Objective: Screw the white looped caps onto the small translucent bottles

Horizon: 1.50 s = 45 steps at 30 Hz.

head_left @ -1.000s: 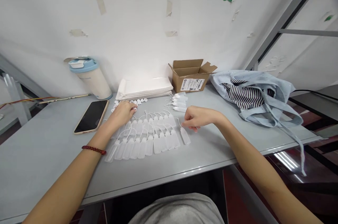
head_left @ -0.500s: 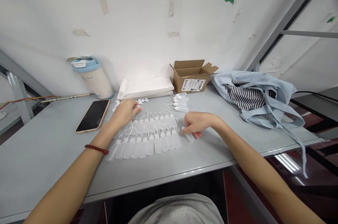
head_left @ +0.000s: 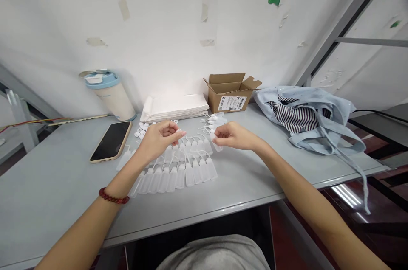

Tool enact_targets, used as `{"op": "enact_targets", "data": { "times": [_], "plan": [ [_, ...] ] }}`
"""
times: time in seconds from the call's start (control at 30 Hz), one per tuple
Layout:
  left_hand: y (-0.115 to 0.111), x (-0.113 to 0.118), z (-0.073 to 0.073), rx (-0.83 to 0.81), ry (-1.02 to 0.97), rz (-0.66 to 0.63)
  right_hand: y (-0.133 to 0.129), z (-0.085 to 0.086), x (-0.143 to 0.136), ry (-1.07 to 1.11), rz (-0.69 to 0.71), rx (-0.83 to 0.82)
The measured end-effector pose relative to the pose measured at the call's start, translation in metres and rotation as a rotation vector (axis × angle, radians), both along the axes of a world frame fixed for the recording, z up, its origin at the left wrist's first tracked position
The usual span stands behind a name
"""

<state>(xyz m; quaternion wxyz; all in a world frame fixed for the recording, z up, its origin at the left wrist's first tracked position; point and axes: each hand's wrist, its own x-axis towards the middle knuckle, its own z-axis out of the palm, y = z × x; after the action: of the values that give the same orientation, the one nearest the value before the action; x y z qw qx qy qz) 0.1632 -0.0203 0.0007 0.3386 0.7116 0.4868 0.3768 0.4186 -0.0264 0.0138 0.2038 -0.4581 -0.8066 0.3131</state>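
Note:
Several small translucent bottles with thin curved tubes lie in two rows (head_left: 172, 178) on the grey table, partly under my left forearm. My left hand (head_left: 164, 137), raised above the back row, pinches a small white cap (head_left: 179, 130). Right of the rows, my right hand (head_left: 231, 136) is closed on one translucent bottle (head_left: 217, 144), held tilted. Behind my right hand lie several more bottles (head_left: 214, 122) in a short column. Loose white caps (head_left: 141, 128) are scattered behind my left wrist.
A phone (head_left: 111, 142) and a blue-lidded tumbler (head_left: 116, 100) stand on the left. White flat packets (head_left: 175, 106) and an open cardboard box (head_left: 232, 95) are at the back. A light blue bag (head_left: 306, 113) sits on the right, its strap hanging over the table edge.
My left hand has moved right and up from the caps with a cap between its fingers. My right hand has lifted the bottle slightly up and left.

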Motion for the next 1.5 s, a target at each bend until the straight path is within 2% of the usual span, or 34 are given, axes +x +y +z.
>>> {"op": "enact_targets", "data": {
  "times": [0.1, 0.23, 0.43, 0.57, 0.8, 1.07, 1.23, 1.4, 1.5],
  "plan": [
    [-0.014, 0.011, 0.009, -0.072, -0.059, -0.065, -0.002, -0.004, -0.007, 0.196, -0.059, 0.076],
    [-0.024, 0.023, 0.009, -0.09, -0.135, -0.101, -0.003, -0.013, -0.015, 0.317, -0.087, 0.186],
    [-0.029, 0.029, 0.003, -0.055, -0.214, -0.04, -0.008, -0.029, -0.026, 0.226, -0.094, 0.492],
    [-0.03, 0.027, 0.006, -0.04, -0.171, -0.074, -0.011, -0.036, -0.032, 0.14, -0.032, 0.646],
    [-0.029, 0.02, 0.011, -0.041, -0.057, -0.157, -0.01, -0.037, -0.032, 0.124, 0.062, 0.864],
    [-0.029, 0.022, 0.011, -0.177, -0.154, -0.202, -0.01, -0.042, -0.036, 0.181, 0.1, 1.102],
    [-0.031, 0.024, 0.008, -0.127, -0.129, -0.176, -0.01, -0.044, -0.036, 0.208, 0.099, 1.05],
    [-0.03, 0.025, 0.0, 0.101, -0.067, -0.134, -0.01, -0.045, -0.035, 0.3, 0.058, 0.777],
    [-0.03, 0.025, -0.001, 0.106, -0.088, -0.136, -0.01, -0.042, -0.035, 0.329, 0.016, 0.646]
  ]
}}
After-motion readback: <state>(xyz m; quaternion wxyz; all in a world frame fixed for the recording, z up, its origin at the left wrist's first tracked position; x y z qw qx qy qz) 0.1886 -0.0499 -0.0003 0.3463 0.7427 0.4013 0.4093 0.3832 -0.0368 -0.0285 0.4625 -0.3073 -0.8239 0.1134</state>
